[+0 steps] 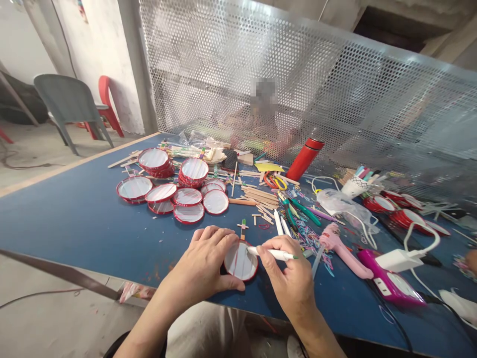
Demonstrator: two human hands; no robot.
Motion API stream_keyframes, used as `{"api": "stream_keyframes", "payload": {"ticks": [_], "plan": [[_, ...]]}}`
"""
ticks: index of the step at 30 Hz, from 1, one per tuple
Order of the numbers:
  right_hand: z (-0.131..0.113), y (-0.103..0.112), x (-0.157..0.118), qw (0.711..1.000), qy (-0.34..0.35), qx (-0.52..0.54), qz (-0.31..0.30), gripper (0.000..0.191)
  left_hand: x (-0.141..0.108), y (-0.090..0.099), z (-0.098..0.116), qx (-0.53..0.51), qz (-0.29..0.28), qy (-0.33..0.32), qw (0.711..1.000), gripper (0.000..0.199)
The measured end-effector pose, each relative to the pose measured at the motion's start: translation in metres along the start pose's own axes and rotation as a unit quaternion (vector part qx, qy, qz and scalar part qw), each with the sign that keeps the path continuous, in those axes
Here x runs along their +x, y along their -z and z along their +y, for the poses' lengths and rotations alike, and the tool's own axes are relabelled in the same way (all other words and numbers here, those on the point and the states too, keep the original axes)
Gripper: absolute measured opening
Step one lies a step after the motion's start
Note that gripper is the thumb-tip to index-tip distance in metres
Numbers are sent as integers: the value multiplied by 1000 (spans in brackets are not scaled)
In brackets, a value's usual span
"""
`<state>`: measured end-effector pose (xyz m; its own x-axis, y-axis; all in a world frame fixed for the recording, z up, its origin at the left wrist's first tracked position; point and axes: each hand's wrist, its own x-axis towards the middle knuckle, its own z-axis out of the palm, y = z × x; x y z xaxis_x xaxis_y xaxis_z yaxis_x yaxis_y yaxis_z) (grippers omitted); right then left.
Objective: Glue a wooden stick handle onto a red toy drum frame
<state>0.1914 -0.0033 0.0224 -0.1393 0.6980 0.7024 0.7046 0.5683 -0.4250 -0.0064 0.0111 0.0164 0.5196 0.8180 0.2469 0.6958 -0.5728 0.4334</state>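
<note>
A round white disc (241, 262) with a red rim lies on the blue table near its front edge, a small stick with green and pink bits standing out from its top. My left hand (208, 258) wraps the disc's left side, thumb at the lower rim and fingers at the upper left. In my right hand (286, 268) is a white marker (274, 253), pinched between thumb and fingers, its tip over the upper right of the disc. Two more white markers (282, 223) lie just beyond my right hand.
Stacks of red-rimmed discs (188, 196) sit at the back left. Wooden sticks (261, 196), pliers (305, 211), coloured bands, a red bottle (304, 160), a pink glue gun (345, 251) and a magenta power strip (391, 283) spread rightward. A perforated metal screen (223, 64) stands behind.
</note>
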Motion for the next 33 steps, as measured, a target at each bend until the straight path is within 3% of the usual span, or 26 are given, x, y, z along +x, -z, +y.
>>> {"api": "stream_keyframes", "payload": {"ticks": [16,21,33], "plan": [[1,0,-2,999,2,36,-14,7,0,0,1,0,7,3,1000,75],[1,-3,-3,994,21,65,-81,5,-1,-1,-1,-4,19,-7,1000,76],[-4,-1,-2,985,63,105,-126,9,0,1,1,-19,10,2,1000,71]]}}
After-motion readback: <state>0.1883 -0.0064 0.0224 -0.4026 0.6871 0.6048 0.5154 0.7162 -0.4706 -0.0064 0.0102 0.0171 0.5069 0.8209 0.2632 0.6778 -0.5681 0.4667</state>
